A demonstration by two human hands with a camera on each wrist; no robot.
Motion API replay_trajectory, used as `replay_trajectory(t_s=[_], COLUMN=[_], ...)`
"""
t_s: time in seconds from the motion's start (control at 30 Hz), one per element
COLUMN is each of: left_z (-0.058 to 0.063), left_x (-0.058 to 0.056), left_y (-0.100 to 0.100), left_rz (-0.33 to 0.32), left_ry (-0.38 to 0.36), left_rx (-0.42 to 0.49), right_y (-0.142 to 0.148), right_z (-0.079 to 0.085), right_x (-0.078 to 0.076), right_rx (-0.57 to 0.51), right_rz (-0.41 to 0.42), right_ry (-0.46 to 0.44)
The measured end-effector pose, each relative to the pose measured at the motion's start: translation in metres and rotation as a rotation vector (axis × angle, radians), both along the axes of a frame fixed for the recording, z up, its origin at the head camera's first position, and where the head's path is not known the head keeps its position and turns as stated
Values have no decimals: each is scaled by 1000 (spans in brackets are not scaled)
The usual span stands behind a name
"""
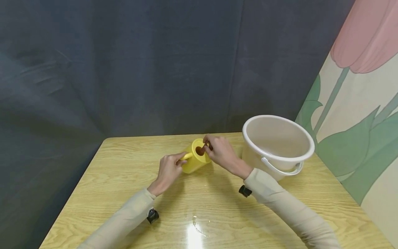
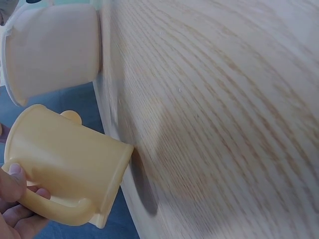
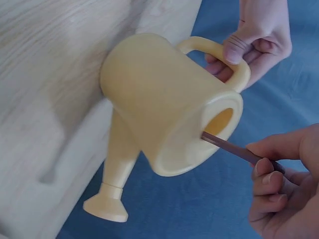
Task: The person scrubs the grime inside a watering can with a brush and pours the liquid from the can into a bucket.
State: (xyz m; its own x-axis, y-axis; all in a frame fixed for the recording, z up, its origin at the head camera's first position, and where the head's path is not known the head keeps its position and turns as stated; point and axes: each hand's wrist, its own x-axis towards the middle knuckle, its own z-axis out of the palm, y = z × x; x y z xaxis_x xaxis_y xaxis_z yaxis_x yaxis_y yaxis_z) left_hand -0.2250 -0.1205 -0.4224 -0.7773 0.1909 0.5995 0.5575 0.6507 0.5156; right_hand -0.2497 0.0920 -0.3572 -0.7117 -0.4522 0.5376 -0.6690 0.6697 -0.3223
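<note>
A yellow watering can (image 1: 193, 166) leans over on the table, its round top opening towards my right hand. My left hand (image 1: 169, 169) grips the can by its loop handle (image 3: 240, 74), thumb on the outside. My right hand (image 1: 221, 152) pinches a thin brown stick-like utensil (image 3: 229, 148) between thumb and fingers. Its far end reaches into the opening, so what shape that end has is hidden. The spout, with its flared rose (image 3: 105, 206), points away from the handle in the right wrist view.
A white bucket (image 1: 255, 160) with its bail handle hanging down stands on the wooden table (image 1: 124, 180), right of the can. Small wet traces (image 1: 197, 226) shine near the front. A dark curtain (image 1: 174, 69) hangs behind, and a tulip-painted wall (image 1: 345, 145) borders the right side.
</note>
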Motion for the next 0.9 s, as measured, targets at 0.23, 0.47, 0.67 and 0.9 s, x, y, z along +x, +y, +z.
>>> replay_trajectory(t_s=[0.23,0.47,0.67,0.9], left_z=[1,2,1,1], left_x=[-1,0,0,0], left_y=[1,0,-1,-1], left_rz=[4,13,11,-6], left_ry=[10,-12,-22,-23], left_rx=[-12,-14,-4,1], right_y=[1,-3,-6,-7], right_z=[10,2,-7,-14], right_x=[6,1,-5,-7], right_rx=[-8,28,25,40], right_rz=[4,-8,-2,2], right_ry=[29,63,96,116])
